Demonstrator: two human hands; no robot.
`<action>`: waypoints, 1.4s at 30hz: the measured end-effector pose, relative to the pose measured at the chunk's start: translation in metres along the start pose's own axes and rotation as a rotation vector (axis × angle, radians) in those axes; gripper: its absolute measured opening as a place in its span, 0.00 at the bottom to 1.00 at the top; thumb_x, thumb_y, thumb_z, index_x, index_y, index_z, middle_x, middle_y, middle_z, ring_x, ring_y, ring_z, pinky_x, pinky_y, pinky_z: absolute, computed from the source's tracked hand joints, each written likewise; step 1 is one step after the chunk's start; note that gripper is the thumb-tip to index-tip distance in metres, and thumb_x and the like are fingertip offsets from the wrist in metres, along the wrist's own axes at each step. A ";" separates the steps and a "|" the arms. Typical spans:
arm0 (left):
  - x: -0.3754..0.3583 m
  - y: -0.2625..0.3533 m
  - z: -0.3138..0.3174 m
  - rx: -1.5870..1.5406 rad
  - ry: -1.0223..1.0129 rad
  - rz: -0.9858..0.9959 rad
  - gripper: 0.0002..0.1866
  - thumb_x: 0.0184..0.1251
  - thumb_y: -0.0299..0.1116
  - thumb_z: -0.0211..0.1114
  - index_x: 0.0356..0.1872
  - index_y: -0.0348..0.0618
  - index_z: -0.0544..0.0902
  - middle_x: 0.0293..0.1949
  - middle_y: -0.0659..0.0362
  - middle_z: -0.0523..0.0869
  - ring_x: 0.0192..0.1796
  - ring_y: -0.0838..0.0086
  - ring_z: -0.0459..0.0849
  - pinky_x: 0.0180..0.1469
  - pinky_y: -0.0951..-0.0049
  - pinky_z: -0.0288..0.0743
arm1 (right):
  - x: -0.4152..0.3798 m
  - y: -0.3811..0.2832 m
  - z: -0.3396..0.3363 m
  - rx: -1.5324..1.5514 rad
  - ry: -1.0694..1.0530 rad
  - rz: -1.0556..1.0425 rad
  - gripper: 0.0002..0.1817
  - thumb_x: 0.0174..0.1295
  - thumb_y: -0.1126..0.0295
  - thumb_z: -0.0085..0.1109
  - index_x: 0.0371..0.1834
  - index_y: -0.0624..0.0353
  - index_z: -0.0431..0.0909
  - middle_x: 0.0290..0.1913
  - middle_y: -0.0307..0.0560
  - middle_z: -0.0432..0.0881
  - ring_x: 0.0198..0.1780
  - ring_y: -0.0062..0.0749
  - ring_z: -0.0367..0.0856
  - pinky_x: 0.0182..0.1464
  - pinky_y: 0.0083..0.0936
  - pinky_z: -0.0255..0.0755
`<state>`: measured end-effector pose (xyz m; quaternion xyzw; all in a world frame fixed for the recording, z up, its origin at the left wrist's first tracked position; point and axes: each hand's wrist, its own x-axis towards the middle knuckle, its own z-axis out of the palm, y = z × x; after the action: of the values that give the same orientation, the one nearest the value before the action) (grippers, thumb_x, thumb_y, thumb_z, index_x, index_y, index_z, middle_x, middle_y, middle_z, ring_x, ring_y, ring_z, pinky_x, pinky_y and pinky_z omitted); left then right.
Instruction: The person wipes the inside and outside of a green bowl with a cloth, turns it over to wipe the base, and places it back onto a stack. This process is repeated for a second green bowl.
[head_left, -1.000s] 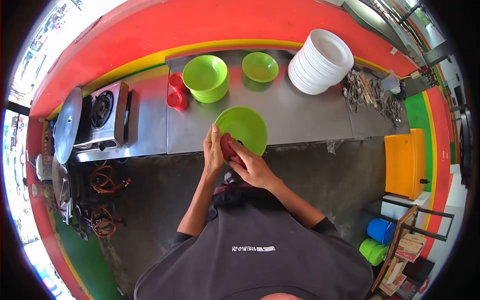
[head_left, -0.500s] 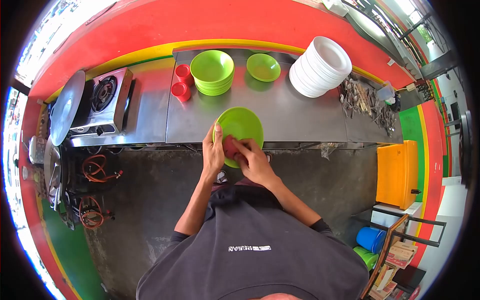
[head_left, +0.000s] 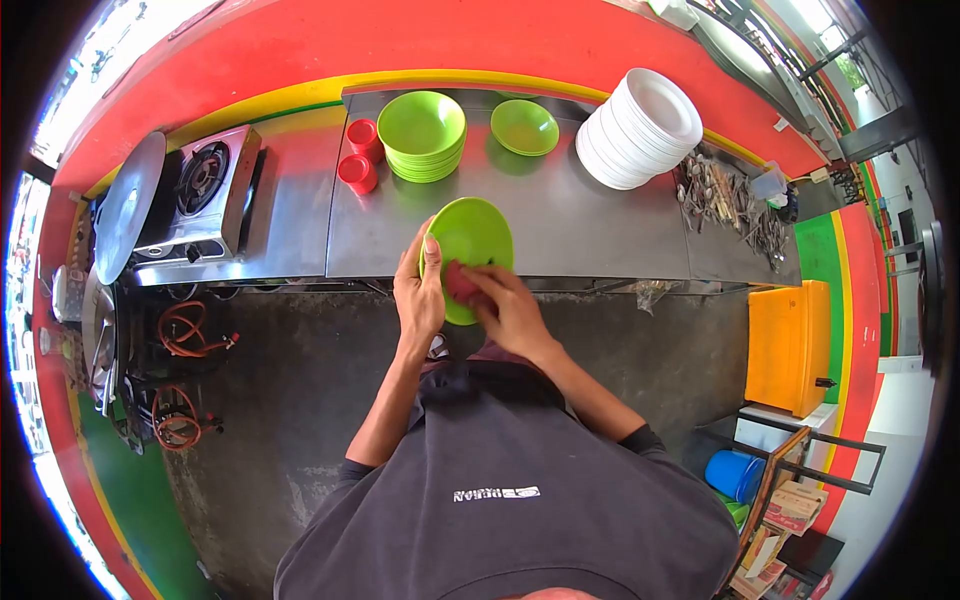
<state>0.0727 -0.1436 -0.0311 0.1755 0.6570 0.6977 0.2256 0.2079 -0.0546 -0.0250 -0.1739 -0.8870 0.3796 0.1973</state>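
Note:
My left hand [head_left: 420,290] grips the left rim of a green bowl [head_left: 474,228], thumb on the inner face. The bowl is tilted up toward me at the counter's front edge. Pinched in my right hand [head_left: 505,305] is a red cloth [head_left: 461,282], pressed against the inside of the bowl. Beyond, on the counter, stand a stack of green bowls [head_left: 424,140] and a separate green bowl [head_left: 525,128]. Two red cups [head_left: 357,174] are left of the stack.
A steel counter [head_left: 590,235] runs across in front of me. A tall stack of white plates [head_left: 640,130] leans at the back right, beside a heap of cutlery [head_left: 735,205]. At the left sits a gas stove [head_left: 205,185]. An orange box [head_left: 788,348] stands at the right.
The held bowl has shifted slightly left and up and is turned more edge-on. My right hand has moved with it, the red cloth still against the bowl's inside.

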 end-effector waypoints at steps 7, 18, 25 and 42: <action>-0.007 0.007 0.013 -0.131 -0.087 -0.142 0.30 0.85 0.53 0.51 0.67 0.34 0.79 0.54 0.55 0.86 0.57 0.74 0.81 0.61 0.72 0.74 | 0.008 -0.011 0.005 0.393 -0.045 0.032 0.22 0.68 0.79 0.59 0.66 0.64 0.75 0.60 0.54 0.79 0.60 0.47 0.80 0.62 0.35 0.74; -0.018 0.005 0.020 -0.150 -0.341 -0.303 0.31 0.84 0.54 0.51 0.66 0.34 0.79 0.51 0.59 0.87 0.51 0.78 0.81 0.55 0.75 0.77 | 0.002 0.031 -0.043 -0.321 0.185 -0.069 0.29 0.54 0.84 0.63 0.62 0.50 0.84 0.59 0.46 0.78 0.58 0.48 0.77 0.63 0.44 0.74; -0.023 -0.003 0.022 -0.202 -0.300 -0.251 0.29 0.86 0.52 0.48 0.69 0.36 0.78 0.55 0.59 0.85 0.56 0.79 0.79 0.62 0.73 0.73 | 0.018 -0.005 -0.009 0.180 0.268 -0.012 0.24 0.60 0.80 0.65 0.61 0.65 0.74 0.55 0.60 0.75 0.59 0.58 0.76 0.62 0.41 0.71; 0.002 0.042 -0.007 -0.190 -0.138 0.018 0.28 0.86 0.51 0.49 0.64 0.34 0.79 0.52 0.58 0.86 0.53 0.79 0.81 0.57 0.76 0.75 | 0.004 -0.023 -0.026 -0.338 0.017 -0.157 0.38 0.54 0.83 0.60 0.74 0.59 0.71 0.71 0.52 0.72 0.64 0.50 0.75 0.69 0.42 0.70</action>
<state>0.0636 -0.1502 0.0100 0.2067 0.5693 0.7451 0.2794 0.2131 -0.0520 0.0094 -0.1382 -0.9472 0.2074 0.2017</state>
